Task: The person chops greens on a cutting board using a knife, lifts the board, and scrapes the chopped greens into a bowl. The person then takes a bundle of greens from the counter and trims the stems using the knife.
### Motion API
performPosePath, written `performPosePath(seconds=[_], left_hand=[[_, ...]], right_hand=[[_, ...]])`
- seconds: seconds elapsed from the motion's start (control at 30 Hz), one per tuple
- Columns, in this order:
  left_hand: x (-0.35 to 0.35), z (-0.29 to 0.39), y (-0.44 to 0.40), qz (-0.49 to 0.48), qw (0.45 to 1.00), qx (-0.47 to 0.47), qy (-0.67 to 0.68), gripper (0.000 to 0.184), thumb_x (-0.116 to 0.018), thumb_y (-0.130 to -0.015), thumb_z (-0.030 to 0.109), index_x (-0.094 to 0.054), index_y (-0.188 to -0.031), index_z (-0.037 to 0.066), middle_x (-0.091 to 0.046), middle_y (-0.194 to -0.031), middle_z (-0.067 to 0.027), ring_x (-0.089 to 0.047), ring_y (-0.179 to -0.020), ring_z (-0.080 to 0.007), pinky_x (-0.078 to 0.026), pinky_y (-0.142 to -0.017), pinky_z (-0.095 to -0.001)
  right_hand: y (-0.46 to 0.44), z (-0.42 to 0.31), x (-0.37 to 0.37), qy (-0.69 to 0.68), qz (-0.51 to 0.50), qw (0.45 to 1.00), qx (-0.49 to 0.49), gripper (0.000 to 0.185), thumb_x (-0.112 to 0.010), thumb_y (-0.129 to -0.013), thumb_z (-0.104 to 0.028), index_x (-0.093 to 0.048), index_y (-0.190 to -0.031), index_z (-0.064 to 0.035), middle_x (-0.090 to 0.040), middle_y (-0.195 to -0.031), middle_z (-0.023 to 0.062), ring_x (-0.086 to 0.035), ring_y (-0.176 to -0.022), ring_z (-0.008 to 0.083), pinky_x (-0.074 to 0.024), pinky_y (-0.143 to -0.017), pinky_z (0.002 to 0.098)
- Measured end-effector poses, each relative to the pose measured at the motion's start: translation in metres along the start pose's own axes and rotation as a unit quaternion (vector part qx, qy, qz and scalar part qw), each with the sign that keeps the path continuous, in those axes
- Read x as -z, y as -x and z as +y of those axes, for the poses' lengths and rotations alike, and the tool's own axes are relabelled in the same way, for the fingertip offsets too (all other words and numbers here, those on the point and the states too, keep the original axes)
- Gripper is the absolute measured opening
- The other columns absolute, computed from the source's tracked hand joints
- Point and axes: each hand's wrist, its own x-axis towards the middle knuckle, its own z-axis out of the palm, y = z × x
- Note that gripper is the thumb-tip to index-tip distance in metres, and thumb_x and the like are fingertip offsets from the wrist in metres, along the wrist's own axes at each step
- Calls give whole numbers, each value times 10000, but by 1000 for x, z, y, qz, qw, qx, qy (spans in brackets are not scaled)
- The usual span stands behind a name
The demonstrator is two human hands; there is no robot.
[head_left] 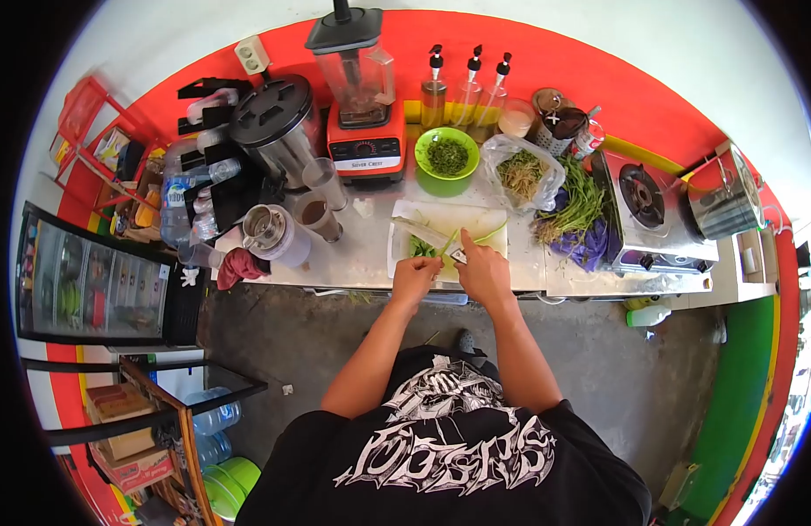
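Note:
My left hand (415, 279) is closed on green stems at the front left of the white cutting board (488, 219). In my right hand (485, 273) is a knife (425, 232), its blade pointing left across the board. Cut green leaves (420, 247) lie beside my left hand, and a green stem (491, 233) stretches right of the blade. Behind the board stands a green bowl (445, 180) of chopped greens. To its right are a plastic bag (521, 174) of roots and trimmings and a bunch of leafy greens (580, 200).
A red blender (365, 145) and a large steel container (278, 131) stand at the back left, with cups (318, 217) before them. Three pump bottles (467, 98) are by the wall. A gas stove (642, 197) with a pot (725, 197) is at the right.

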Motion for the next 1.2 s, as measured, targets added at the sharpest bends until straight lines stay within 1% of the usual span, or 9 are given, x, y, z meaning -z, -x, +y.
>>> performPosePath(seconds=[0.2, 0.33, 0.63, 0.83, 0.9, 0.93, 1.03, 1.17, 1.2], left_hand=[[37, -28, -20, 42, 999, 14, -7, 203, -699, -939, 167, -747, -899, -26, -660, -752, -15, -533, -666, -80, -407, -612, -255], [56, -28, -21, 49, 998, 28, 21, 197, -704, -935, 165, -750, -911, -25, -666, -758, -18, -533, -661, -80, -407, -604, -258], [40, -22, -40, 44, 998, 1, -55, 262, -734, -921, 228, -764, -1001, -19, -711, -818, -19, -566, -694, -82, -435, -618, -260], [30, -28, -91, 74, 973, -47, -215, 281, -770, -877, 254, -768, -966, -13, -743, -832, -112, -666, -719, -185, -512, -688, -323], [34, -33, -99, 83, 954, -60, -281, 281, -764, -849, 266, -761, -1017, 40, -742, -902, -144, -705, -831, -316, -543, -760, -425], [36, -35, -100, 73, 954, -57, -284, 281, -764, -849, 266, -761, -1017, 40, -742, -902, -144, -705, -831, -316, -543, -760, -425], [46, -36, -94, 150, 918, -191, -313, 224, -759, -812, 188, -715, -992, 62, -683, -934, -115, -663, -897, -322, -518, -796, -434], [29, -29, -75, 150, 909, -262, -287, 157, -730, -802, 99, -687, -947, 57, -661, -899, -112, -642, -863, -321, -499, -777, -437], [19, -34, -72, 106, 911, -281, -282, 153, -721, -805, 61, -680, -953, 53, -654, -904, -108, -625, -814, -295, -501, -751, -419]], right_hand=[[1, 10, 17, -5, -18, 998, -56, 684, -746, -837, -209, -482, -1460, -110, -724, -963, 171, -679, -936, 383, -527, -824, 494], [8, 36, 40, -43, 20, 995, -82, 683, -748, -836, -200, -485, -1460, -111, -724, -981, 200, -682, -927, 409, -536, -810, 504], [31, 31, 5, -165, 43, 973, -153, 627, -754, -813, -155, -549, -1391, -23, -727, -1057, 207, -686, -968, 396, -530, -861, 451], [62, 20, 2, -189, 65, 963, -182, 639, -768, -805, -133, -550, -1398, -35, -726, -1037, 219, -688, -957, 396, -524, -848, 447], [69, 21, -4, -193, 81, 956, -206, 630, -770, -806, -133, -557, -1391, -35, -727, -1028, 217, -690, -948, 394, -525, -840, 436], [73, 20, -7, -200, 93, 950, -222, 621, -771, -807, -133, -564, -1384, -36, -728, -1019, 215, -692, -938, 391, -527, -832, 425], [79, 7, -5, -230, 84, 925, -290, 590, -767, -816, -136, -580, -1365, -26, -730, -1004, 206, -704, -906, 349, -527, -814, 389], [91, 13, -12, -256, 111, 921, -273, 546, -760, -838, -170, -602, -1337, -16, -717, -906, 200, -683, -804, 262, -509, -740, 373], [93, 17, -7, -255, 113, 921, -274, 546, -760, -838, -170, -602, -1337, -16, -717, -906, 200, -683, -804, 262, -509, -740, 373]])
